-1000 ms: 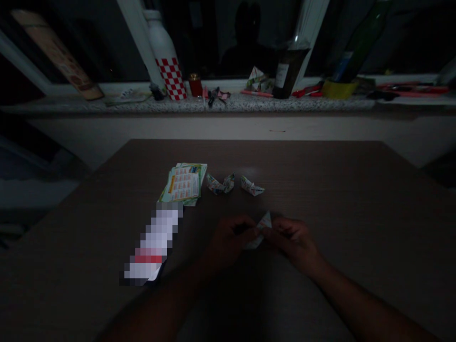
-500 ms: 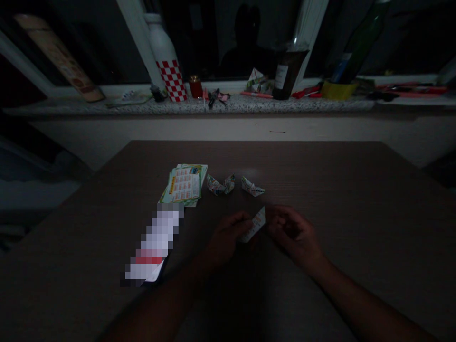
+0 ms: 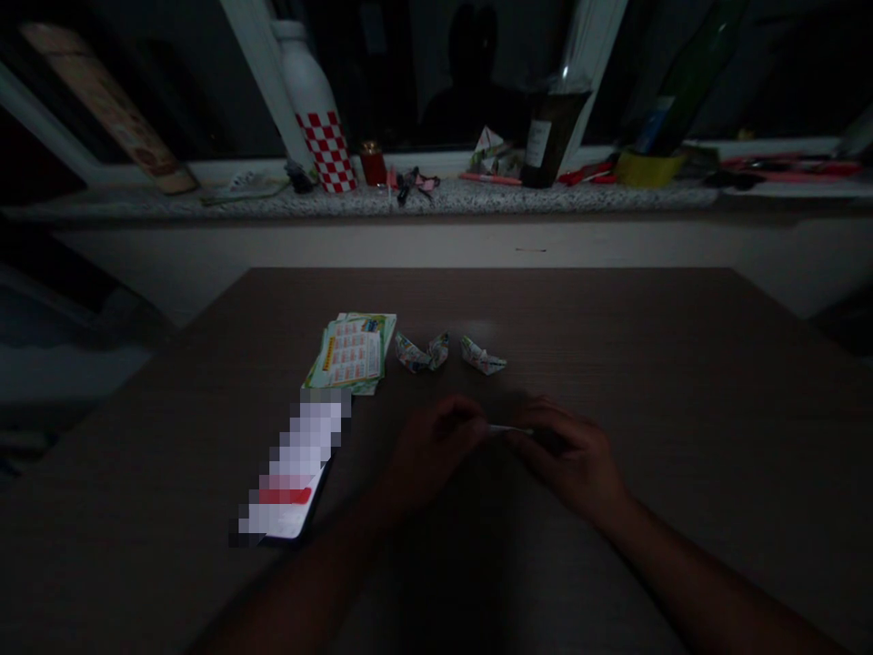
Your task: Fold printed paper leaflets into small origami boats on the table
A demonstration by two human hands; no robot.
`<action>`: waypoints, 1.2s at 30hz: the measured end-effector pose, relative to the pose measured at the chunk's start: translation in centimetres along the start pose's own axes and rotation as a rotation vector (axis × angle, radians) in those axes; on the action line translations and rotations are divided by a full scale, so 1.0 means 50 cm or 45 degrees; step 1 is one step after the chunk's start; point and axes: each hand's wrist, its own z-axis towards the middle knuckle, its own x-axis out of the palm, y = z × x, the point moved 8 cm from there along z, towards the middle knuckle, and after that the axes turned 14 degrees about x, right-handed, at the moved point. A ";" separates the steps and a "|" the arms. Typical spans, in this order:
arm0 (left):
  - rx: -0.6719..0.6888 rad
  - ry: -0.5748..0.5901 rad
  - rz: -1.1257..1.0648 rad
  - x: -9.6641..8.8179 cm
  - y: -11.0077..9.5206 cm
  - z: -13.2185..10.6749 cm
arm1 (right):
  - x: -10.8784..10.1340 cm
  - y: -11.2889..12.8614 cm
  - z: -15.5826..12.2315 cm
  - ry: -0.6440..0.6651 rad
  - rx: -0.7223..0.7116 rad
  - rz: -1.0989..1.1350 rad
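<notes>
A small folded piece of paper (image 3: 508,428) is held edge-on between my two hands, showing as a thin pale line. My left hand (image 3: 443,441) pinches its left end between thumb and fingers. On the other end, my right hand (image 3: 569,450) has its thumb and fingers closed around the paper. Just beyond my hands lie folded paper boats: a printed pair (image 3: 423,353) that touch or overlap, and a single boat (image 3: 483,356) to their right. Dim light hides the finer folds and some fingertips.
A stack of printed sheets (image 3: 351,355) lies left of the boats, with a lit phone (image 3: 293,482) nearer to me. Behind the brown table (image 3: 614,318), the granite windowsill (image 3: 464,202) carries a checkered bottle (image 3: 324,136), a dark bag (image 3: 546,146) and a yellow bowl (image 3: 647,170).
The folded paper has turned from showing its printed face to edge-on. My right hand, formerly just beside it, now grips its right end.
</notes>
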 end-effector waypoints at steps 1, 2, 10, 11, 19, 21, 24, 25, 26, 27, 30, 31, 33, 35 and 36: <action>0.088 0.022 0.084 -0.001 -0.013 0.001 | 0.000 -0.004 0.000 -0.001 0.029 0.003; 0.179 0.047 0.165 0.001 -0.025 0.001 | 0.003 -0.006 0.000 0.010 0.047 0.003; 0.466 0.118 0.422 0.013 -0.058 -0.005 | 0.022 -0.001 -0.005 0.119 0.036 -0.004; 0.483 0.126 0.438 0.014 -0.059 -0.006 | 0.024 -0.001 -0.006 0.130 0.026 -0.003; 0.646 0.276 0.633 0.030 -0.069 -0.013 | 0.038 0.005 -0.011 0.244 -0.036 -0.060; 0.608 0.306 0.657 0.032 -0.064 -0.011 | 0.040 0.004 -0.012 0.260 -0.035 -0.073; 0.548 0.310 0.640 0.032 -0.057 -0.008 | 0.039 0.003 -0.012 0.240 -0.029 -0.059; 0.531 0.304 0.621 0.031 -0.055 -0.008 | 0.038 0.004 -0.012 0.229 -0.029 -0.053; 0.512 0.301 0.602 0.030 -0.053 -0.007 | 0.037 0.004 -0.013 0.219 -0.029 -0.050; 0.492 0.301 0.588 0.029 -0.051 -0.007 | 0.035 0.005 -0.013 0.208 -0.029 -0.048; 0.467 0.303 0.581 0.029 -0.050 -0.007 | 0.032 0.008 -0.013 0.192 -0.012 -0.044; 0.470 0.302 0.584 0.030 -0.051 -0.007 | 0.032 0.009 -0.013 0.190 -0.011 -0.040; 0.477 0.287 0.584 0.030 -0.053 -0.007 | 0.029 0.013 -0.012 0.177 -0.015 -0.036; 0.467 0.266 0.562 0.029 -0.052 -0.007 | 0.025 0.016 -0.012 0.148 -0.024 -0.038; 0.447 0.262 0.547 0.028 -0.050 -0.006 | 0.023 0.016 -0.012 0.135 -0.023 -0.043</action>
